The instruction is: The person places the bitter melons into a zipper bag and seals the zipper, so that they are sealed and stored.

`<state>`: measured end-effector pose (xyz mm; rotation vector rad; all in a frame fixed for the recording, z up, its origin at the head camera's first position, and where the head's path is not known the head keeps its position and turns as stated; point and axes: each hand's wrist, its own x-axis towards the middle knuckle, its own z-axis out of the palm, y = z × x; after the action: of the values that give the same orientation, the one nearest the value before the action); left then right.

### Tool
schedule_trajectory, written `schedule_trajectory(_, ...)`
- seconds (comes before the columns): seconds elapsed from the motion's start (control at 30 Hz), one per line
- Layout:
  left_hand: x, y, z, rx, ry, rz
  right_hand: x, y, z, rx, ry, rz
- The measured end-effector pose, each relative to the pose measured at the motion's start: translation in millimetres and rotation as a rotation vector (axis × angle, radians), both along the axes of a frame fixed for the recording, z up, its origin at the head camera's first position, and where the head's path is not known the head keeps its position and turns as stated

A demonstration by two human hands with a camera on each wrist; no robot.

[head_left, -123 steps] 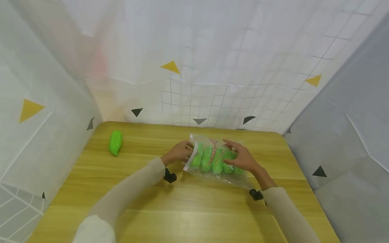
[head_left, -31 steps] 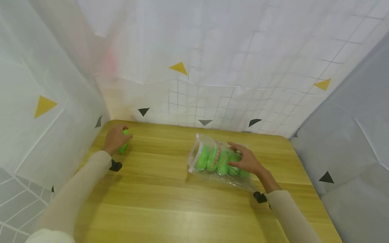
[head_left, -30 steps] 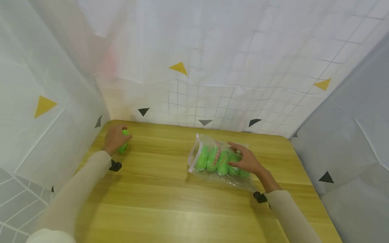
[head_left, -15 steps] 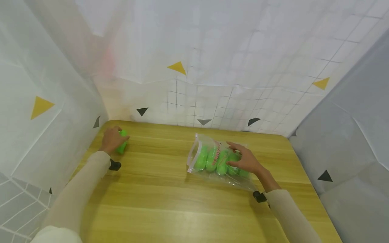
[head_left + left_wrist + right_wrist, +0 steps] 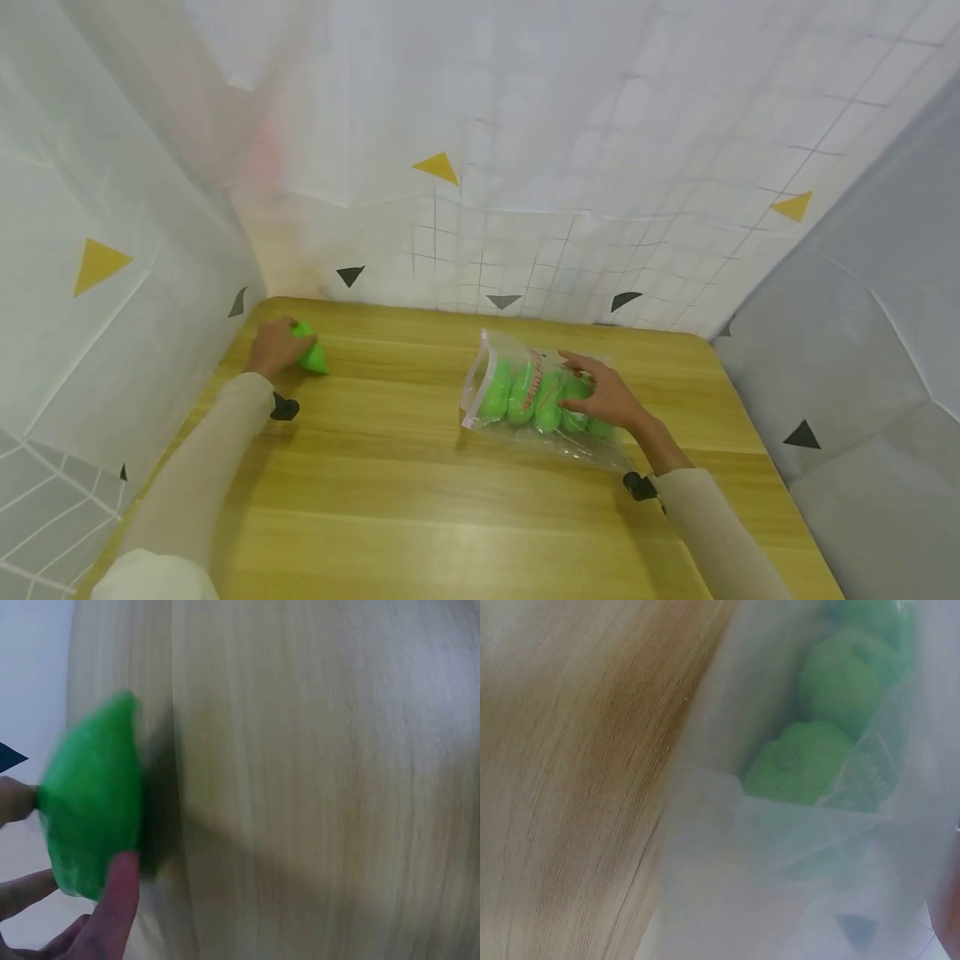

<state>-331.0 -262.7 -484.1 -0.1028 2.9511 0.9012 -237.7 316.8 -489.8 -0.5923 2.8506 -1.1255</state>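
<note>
At the far left of the table, my left hand (image 5: 273,346) grips a bright green, glossy, tapered piece (image 5: 312,352) shaped like a fruit or vegetable. In the left wrist view, fingers and thumb hold this green piece (image 5: 94,799) at its sides and blunt end, its pointed tip away from the hand. Right of centre lies a clear zip bag (image 5: 480,392) with red print, its mouth gaping to the left. Several similar green pieces (image 5: 522,392) lie side by side inside. My right hand (image 5: 606,396) holds the bag near its right end, thumb and fingers curved over it.
The wooden table (image 5: 420,517) has rounded far corners and runs up to a pale sheet wall (image 5: 525,250) behind. Similar sheet walls (image 5: 885,367) close in both sides. A black wrist camera (image 5: 639,486) sits under the right wrist, close to the bag.
My left hand has left the bag's mouth and gone to the far left, taking hold of the lone green piece, whose tip now swings right. The right hand stays at the bag.
</note>
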Motion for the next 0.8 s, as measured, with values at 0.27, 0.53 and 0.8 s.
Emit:
schedule_trajectory(0.27, -2.7, 2.5, -0.7, -0.102, 0.087, -0.107, 0.9, -0.7, 0.8, 0.012, 0.003, -0.001)
schedule_trajectory(0.53, -7.9, 1.7, -5.6, -0.219, 0.239, -0.391, 0.9, -1.3, 1.3, 0.011, 0.005, -0.002)
schedule_trajectory(0.8, -6.4, 8.8, -3.1, -0.251, 0.228, -0.44, 0.7, -1.3, 1.7, 0.01, 0.001, -0.001)
